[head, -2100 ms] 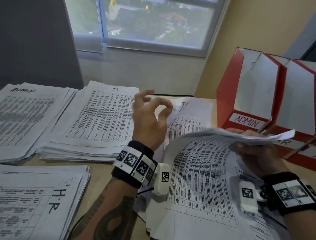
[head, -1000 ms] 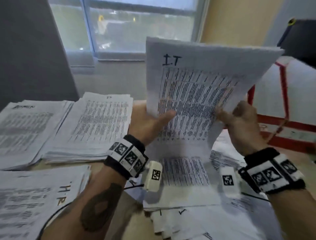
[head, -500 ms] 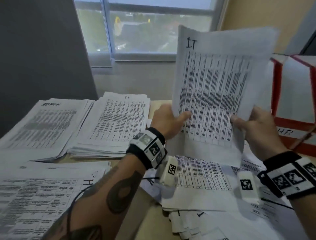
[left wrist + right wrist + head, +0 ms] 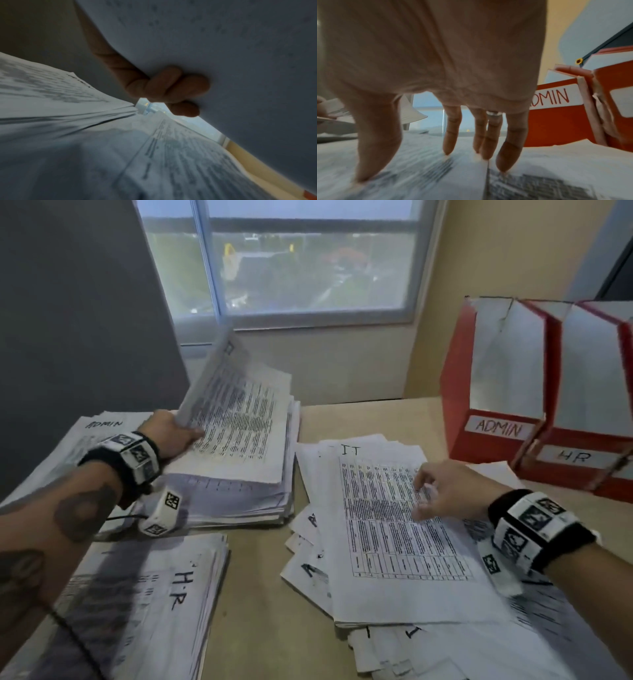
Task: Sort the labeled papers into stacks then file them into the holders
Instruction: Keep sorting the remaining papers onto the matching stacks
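Over desk point(image 4: 260, 594), left hand point(image 4: 168, 433) pinches sheet point(image 4: 219, 392); right hand point(image 4: 445, 491) fingers point(image 4: 452, 135) spread, touching pile point(image 4: 394, 525).

Printed sheet point(image 4: 236, 409) lifted at a tilt over the middle stack point(image 4: 239, 491), left edge raised, right edge down on the pile; blurred, label unreadable. Pinched at the near left edge by the left grip point(image 4: 171, 433), fingers point(image 4: 171, 86) curled under the paper. ADMIN stack point(image 4: 99, 429) far left, partly hidden. HR stack point(image 4: 154, 594) near left, edges fanned. Loose unsorted pile point(image 4: 394, 542) on the right of the counter point(image 4: 260, 611), topped by a table-printed sheet marked IT, right grip point(image 4: 445, 491) fingertips point(image 4: 448, 148) touching it. Red holders at far right, side by side: ADMIN holder point(image 4: 493, 392), HR holder point(image 4: 575, 446), white inside.
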Demonstrator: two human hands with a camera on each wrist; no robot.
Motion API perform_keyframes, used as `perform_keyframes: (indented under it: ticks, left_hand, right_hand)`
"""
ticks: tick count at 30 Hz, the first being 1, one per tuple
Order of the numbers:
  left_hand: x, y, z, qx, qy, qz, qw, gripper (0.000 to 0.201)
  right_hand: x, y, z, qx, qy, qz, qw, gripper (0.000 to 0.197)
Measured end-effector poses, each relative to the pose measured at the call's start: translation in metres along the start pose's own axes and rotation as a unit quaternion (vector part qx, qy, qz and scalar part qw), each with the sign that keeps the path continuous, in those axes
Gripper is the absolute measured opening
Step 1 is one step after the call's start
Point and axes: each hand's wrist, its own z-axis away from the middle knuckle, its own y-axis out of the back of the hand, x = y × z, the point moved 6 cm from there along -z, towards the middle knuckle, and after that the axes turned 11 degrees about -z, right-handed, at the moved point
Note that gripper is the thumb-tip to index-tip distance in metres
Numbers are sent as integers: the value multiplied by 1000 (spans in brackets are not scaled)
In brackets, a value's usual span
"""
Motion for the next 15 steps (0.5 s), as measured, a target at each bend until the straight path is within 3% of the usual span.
perform_keyframes:
  ticks: [7, 10, 13, 15]
  left_hand:
    - [-6, -37, -9, -58, -3, -126, 990, 44]
    - [3, -37, -4, -69, 3, -230, 971, 71]
    - [16, -28, 4, -21, 3, -325, 946, 109]
    - [42, -28, 19, 24, -77, -332, 940, 96]
  right_hand:
    - [12, -2, -8, 28, -120, 22, 992, 127]
    - [4, -2, -8, 32, -140, 18, 989, 121]
    - [-4, -1, -13, 9, -141, 6, 990, 121]
    - [-6, 4, -21, 0, -141, -25, 990, 122]
